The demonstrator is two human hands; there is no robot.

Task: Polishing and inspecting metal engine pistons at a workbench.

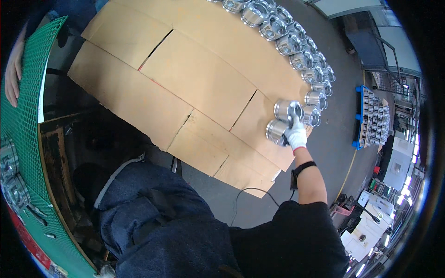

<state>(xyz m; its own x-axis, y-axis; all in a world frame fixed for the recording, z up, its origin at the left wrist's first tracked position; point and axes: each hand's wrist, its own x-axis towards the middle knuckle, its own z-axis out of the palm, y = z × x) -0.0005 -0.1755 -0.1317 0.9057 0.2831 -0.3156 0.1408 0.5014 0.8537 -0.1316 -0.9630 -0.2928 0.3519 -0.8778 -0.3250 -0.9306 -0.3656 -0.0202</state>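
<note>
My right hand point(295, 134), in a white knitted glove with a red cuff edge, reaches to the right end of the cardboard. Its fingers close on the open end of a silvery metal piston point(283, 110) lying on its side. A second piston point(275, 131) lies right beside it, against the glove; whether the hand grips this one too, I cannot tell. Just beyond stand more pistons point(311, 116), part of a curved double row along the far right edge. My left hand does not show.
Cardboard sheets point(204, 69) with slits cover the table. On the left, a green mesh-covered bench point(39, 153) carries metal parts point(16, 190); another person's bare hand point(14, 76) rests there. A blue-framed stack of pistons point(374, 118) stands across the floor. A cable point(250, 189) hangs near my right arm.
</note>
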